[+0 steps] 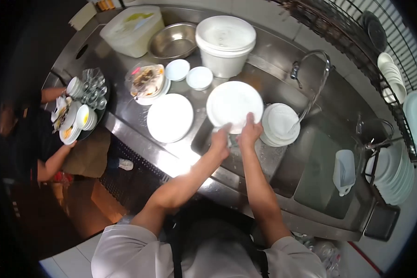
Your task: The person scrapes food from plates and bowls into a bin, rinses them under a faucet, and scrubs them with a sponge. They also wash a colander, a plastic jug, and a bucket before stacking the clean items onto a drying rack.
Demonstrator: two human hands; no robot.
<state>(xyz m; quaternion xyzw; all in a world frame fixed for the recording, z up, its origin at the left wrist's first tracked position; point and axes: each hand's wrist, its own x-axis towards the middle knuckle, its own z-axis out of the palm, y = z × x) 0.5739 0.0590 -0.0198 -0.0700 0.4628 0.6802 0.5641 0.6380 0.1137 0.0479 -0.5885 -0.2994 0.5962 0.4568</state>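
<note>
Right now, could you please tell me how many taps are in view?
2: one tap behind the stacked dishes, another tap near the plates at far right. Dark edges could hide more.

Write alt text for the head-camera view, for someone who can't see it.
At a steel sink, a person's right hand grips the near edge of a white plate, the left hand beside it. A stack of white dishes stands to the right and a white bucket behind; at far left another person holds a tray of bowls and glasses.
</note>
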